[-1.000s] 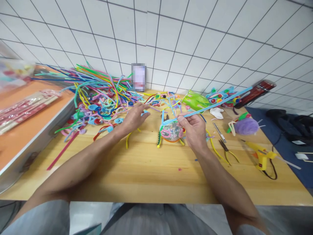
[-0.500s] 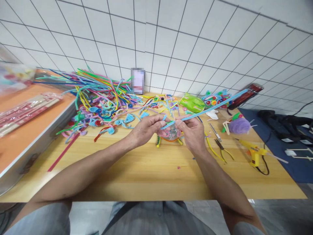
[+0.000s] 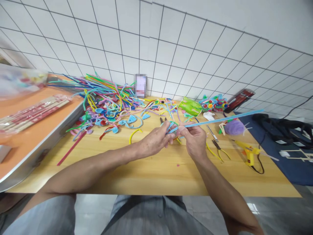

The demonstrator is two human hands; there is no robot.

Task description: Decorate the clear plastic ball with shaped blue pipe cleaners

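The left grip (image 3: 156, 140) and right grip (image 3: 197, 139) both pinch the light-blue pipe cleaner (image 3: 225, 119), apparently to steady its near end.

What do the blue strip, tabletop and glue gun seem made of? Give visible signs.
Blue strip: perhaps fuzzy fibre; matte, soft edges. Tabletop: wood or wood-look; slight sheen, pale streaky grain. Glue gun: likely smooth plastic; body evenly yellow.

Grey short-sleeved shirt (image 3: 146, 219), perhaps faintly striped
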